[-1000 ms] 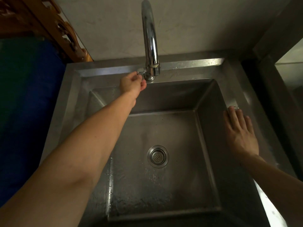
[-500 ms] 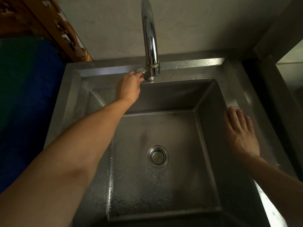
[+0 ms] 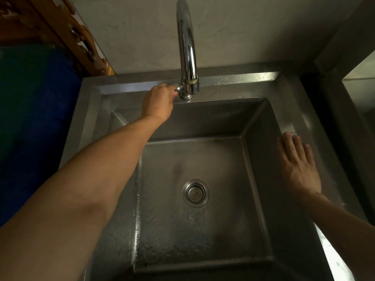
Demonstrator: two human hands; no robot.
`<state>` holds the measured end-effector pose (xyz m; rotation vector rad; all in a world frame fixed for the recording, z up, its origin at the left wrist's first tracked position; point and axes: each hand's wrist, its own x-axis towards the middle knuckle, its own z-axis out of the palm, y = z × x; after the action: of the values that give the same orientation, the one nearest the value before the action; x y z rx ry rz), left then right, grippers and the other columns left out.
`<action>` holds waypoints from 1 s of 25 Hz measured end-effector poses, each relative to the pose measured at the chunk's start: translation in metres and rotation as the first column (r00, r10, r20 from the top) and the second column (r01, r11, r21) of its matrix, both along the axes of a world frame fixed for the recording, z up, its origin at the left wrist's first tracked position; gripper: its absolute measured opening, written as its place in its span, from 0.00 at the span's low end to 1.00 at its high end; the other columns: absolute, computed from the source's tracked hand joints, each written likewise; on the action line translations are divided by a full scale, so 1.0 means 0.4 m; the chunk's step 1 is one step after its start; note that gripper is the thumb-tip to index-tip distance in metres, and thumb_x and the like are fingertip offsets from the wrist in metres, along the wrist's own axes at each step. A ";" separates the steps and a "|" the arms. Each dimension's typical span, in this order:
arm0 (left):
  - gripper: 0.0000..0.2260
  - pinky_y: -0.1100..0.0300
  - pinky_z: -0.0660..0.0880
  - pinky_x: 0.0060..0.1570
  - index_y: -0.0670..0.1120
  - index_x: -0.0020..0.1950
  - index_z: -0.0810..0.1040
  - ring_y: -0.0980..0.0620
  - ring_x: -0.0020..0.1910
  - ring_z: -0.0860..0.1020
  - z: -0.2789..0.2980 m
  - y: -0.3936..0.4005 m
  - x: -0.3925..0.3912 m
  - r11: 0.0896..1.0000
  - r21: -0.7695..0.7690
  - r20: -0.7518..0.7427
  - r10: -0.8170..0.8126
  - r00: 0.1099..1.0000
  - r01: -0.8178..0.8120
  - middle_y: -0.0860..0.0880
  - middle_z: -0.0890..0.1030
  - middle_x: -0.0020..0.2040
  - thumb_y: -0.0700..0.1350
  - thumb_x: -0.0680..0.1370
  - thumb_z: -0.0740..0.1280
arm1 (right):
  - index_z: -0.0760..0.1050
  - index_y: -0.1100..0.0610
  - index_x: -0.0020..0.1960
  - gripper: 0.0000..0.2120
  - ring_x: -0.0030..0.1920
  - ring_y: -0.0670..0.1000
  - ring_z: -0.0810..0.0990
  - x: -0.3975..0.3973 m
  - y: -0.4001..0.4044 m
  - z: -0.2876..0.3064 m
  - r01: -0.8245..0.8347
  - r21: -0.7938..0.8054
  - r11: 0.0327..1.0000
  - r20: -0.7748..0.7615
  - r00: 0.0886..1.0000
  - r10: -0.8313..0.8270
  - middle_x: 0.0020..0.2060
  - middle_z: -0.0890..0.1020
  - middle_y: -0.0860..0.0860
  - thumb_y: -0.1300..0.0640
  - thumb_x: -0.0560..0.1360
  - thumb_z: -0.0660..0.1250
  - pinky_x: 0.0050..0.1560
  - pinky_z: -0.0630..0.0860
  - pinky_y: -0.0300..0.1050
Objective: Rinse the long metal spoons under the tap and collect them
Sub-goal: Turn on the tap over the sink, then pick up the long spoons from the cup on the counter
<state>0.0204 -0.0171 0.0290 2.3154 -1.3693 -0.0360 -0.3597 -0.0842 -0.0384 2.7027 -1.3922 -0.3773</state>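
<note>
A tall chrome tap [image 3: 185,43] rises from the back rim of a steel sink [image 3: 229,82]. My left hand [image 3: 158,103] reaches across the basin and is closed on the small tap handle [image 3: 177,89] at the base of the tap. My right hand [image 3: 298,165] lies flat, fingers together, on the sink's right rim. The basin floor is wet around the round drain strainer [image 3: 195,193]. I cannot make out a stream of water. No spoons are in view.
A carved wooden frame [image 3: 67,31] leans at the back left above a dark blue surface [image 3: 34,122]. A pale wall stands behind the tap. Another steel surface [image 3: 359,92] lies to the right of the sink.
My left hand has turned on the tap handle and shifted slightly left, with the wrist rolling over. My right hand has stayed on the rim.
</note>
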 end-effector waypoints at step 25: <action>0.08 0.50 0.72 0.39 0.38 0.47 0.80 0.36 0.44 0.78 0.010 -0.004 0.005 1.000 0.015 -0.057 0.016 0.998 -0.015 0.36 0.80 0.45 0.39 0.77 0.63 | 0.45 0.58 0.79 0.44 0.77 0.59 0.37 -0.009 -0.007 -0.018 -0.008 -0.019 1.000 0.028 1.000 0.009 0.78 0.41 0.58 0.64 0.71 0.68 0.75 0.38 0.56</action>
<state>0.0224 -0.0186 0.0329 2.3185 -1.3271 -0.1065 -0.3631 -0.0869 -0.0456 2.7084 -1.3834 -0.3260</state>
